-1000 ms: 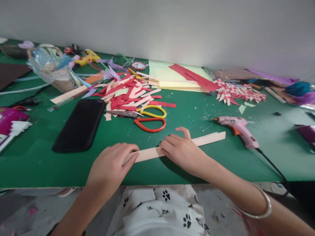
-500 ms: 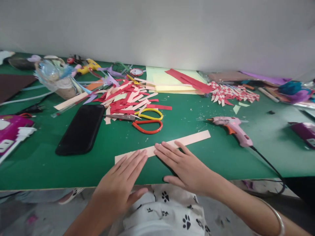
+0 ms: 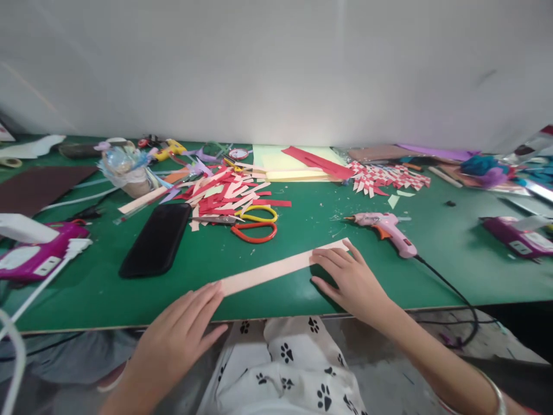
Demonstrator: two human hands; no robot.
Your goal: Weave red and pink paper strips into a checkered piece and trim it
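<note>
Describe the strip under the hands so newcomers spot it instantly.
Look at the near side of the green tabletop. There, the left hand and right hand touch a pale pink paper strip. Unlike the heaped cut strips, it lies alone and slanting.

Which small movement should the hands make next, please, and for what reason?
Probably slide the right hand along the pale strip toward the left hand, pressing lightly: the hands rest near its opposite ends, leaving the middle uncovered.
</note>
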